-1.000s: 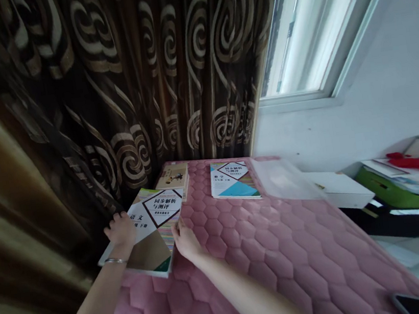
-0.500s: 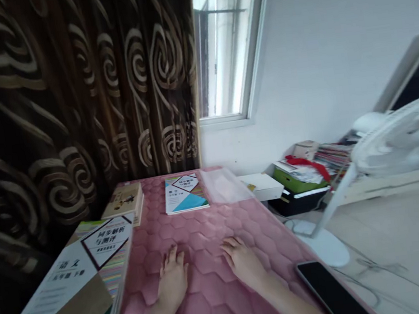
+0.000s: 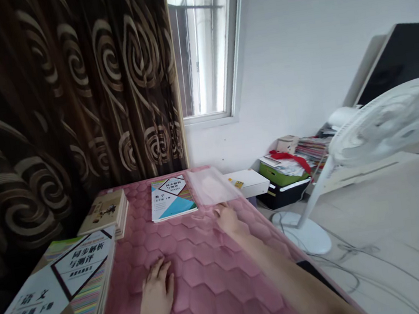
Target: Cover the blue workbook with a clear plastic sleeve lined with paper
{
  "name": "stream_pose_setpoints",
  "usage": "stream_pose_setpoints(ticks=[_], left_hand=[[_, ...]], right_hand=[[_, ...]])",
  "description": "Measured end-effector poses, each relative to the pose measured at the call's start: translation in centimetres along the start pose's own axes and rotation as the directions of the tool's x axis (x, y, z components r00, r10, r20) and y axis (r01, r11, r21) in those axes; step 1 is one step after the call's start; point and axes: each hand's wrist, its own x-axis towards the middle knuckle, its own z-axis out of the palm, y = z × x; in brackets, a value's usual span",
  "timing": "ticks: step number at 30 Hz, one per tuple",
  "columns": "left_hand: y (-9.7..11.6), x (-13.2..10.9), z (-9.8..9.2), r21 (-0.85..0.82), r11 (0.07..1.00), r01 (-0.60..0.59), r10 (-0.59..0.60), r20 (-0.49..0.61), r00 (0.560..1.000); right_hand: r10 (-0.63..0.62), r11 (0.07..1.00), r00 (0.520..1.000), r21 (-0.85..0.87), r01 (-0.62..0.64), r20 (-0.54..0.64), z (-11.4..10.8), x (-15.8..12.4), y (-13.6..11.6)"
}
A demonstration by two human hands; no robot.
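My left hand (image 3: 156, 293) lies flat on the pink hexagon-patterned padded tablecloth (image 3: 207, 286), fingers stretched out, holding nothing. Farther forward, my right hand (image 3: 227, 218) has its fingers closed at the near edge of a translucent plastic sheet (image 3: 213, 186). The sheet lies flat at the far right of the table. Just left of it is a white and blue workbook (image 3: 172, 199). A large stack of workbooks (image 3: 54, 296) fills the near left, with a pile of smaller tan books (image 3: 103, 212) behind it.
A black phone (image 3: 317, 274) lies at the right table edge, partly hidden by my right forearm. Beyond that edge stand a white fan (image 3: 304, 206), a white box (image 3: 253, 182) and a green bin of papers (image 3: 283, 175). A dark curtain (image 3: 70, 93) hangs behind the table.
My right hand has reached forward from the middle of the table to the plastic sheet. My left hand stays on the tablecloth. The view has turned slightly right.
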Motion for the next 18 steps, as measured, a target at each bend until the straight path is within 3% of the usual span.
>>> stream_pose_setpoints(ticks=[9,18], left_hand=[[0.8,-0.1,-0.9,-0.047,0.996,0.075,-0.071,0.085,0.994],[0.8,-0.3,-0.9,-0.083,0.994,0.077,-0.07,0.09,0.993]], right_hand=[[0.044,0.986,0.998,-0.162,-0.037,0.038,4.5,4.2,-2.8],[0.093,0.969,0.993,-0.236,-0.075,0.067,4.3,5.6,-3.2]])
